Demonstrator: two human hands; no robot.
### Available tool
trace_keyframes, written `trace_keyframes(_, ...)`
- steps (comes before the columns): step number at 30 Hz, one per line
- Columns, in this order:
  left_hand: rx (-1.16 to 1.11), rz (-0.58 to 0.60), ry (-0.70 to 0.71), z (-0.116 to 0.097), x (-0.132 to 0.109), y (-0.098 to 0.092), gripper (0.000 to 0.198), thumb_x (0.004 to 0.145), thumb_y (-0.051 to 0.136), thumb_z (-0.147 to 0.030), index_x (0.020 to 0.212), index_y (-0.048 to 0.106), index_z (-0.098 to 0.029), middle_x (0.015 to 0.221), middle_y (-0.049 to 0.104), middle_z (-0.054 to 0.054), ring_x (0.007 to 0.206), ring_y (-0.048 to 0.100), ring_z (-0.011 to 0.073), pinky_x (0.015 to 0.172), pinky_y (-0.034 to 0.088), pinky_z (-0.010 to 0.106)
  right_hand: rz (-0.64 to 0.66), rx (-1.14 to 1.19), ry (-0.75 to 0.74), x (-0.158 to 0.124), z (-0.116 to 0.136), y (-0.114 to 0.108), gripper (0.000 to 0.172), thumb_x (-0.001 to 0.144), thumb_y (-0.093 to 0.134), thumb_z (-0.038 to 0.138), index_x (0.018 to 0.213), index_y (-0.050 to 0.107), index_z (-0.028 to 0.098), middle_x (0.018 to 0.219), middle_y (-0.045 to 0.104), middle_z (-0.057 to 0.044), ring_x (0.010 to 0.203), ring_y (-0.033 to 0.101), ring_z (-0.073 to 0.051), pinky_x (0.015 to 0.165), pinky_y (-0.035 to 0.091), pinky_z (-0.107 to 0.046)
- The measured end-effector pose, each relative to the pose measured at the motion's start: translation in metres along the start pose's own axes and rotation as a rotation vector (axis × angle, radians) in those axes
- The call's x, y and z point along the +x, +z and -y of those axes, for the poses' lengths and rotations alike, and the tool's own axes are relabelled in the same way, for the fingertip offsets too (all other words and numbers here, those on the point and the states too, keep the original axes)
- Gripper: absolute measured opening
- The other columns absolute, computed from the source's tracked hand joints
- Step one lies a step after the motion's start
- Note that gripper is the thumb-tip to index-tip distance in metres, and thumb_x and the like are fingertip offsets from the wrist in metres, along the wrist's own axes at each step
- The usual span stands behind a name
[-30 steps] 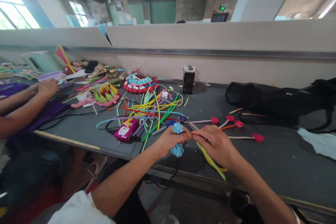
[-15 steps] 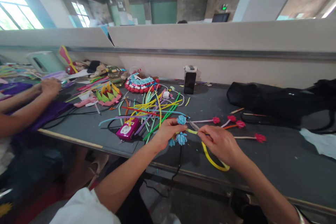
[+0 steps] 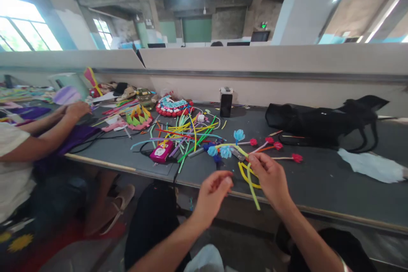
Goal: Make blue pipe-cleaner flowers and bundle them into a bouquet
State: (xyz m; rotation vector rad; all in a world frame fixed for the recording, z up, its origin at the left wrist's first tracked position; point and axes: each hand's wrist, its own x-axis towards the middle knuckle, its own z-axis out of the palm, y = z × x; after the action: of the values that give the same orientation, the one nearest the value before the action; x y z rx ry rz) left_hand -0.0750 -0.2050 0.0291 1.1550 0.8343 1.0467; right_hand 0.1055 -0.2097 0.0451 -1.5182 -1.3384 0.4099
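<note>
My right hand [image 3: 269, 176] pinches a yellow pipe-cleaner stem [image 3: 242, 151] that reaches left to light blue flowers. One blue flower [image 3: 239, 135] stands up above the stem; another blue flower [image 3: 225, 151] is at its left end. A loose pale yellow-green end [image 3: 253, 193] hangs down below my fingers. My left hand [image 3: 214, 195] is in front of the table edge, fingers curved and a little apart, holding nothing. A grey metal tool [image 3: 237, 154] shows just under the stem; whether it is held cannot be told. Dark blue fuzzy pieces [image 3: 217, 159] lie behind the flowers.
Red flowers on stems [image 3: 297, 158] lie to the right. Loose pipe cleaners [image 3: 204, 138] surround a magenta box [image 3: 160, 153]. A phone [image 3: 226, 105] stands against the partition, with a black bag [image 3: 306, 123] farther right. Another person's hands [image 3: 78, 110] are at the left.
My left hand has let go of the blue flowers and drawn back toward me. The right hand now carries the flower stem by itself. My view has tilted up slightly.
</note>
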Motion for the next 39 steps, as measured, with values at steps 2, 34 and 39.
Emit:
trace_keyframes(2,-0.104,-0.029,-0.03,0.011,-0.015,0.012,0.044,0.078,0.065,-0.046,0.11,0.066,-0.017,0.094,0.067,0.007,0.077,0.058,0.0146,0.065,0.046,0.025,-0.019,0.055,0.021,-0.021,0.002,0.007,0.033,0.089,0.05,0.047,0.086,0.065,0.018,0.067,0.063,0.0,0.06,0.054,-0.015,0.056,0.041,-0.024)
trace_keyframes(34,0.127,0.062,-0.002,-0.017,-0.056,0.005,0.031,0.065,0.075,-0.043,0.068,0.07,-0.012,0.052,0.05,-0.003,0.05,0.039,0.0073,0.05,0.027,0.022,-0.197,0.287,0.016,-0.145,0.023,0.015,0.044,0.082,0.062,0.039,0.121,0.055,0.02,0.102,0.063,-0.008,0.09,0.062,-0.021,0.081,0.051,-0.035)
trace_keyframes(39,0.399,0.051,0.144,-0.014,-0.057,0.006,0.027,0.074,0.063,-0.035,0.058,0.059,-0.014,0.052,0.043,-0.004,0.052,0.035,0.0081,0.051,0.025,0.022,-0.146,0.071,-0.112,-0.135,0.036,-0.002,0.042,0.079,0.066,0.035,0.119,0.057,0.022,0.09,0.063,-0.004,0.075,0.061,-0.017,0.075,0.051,-0.033)
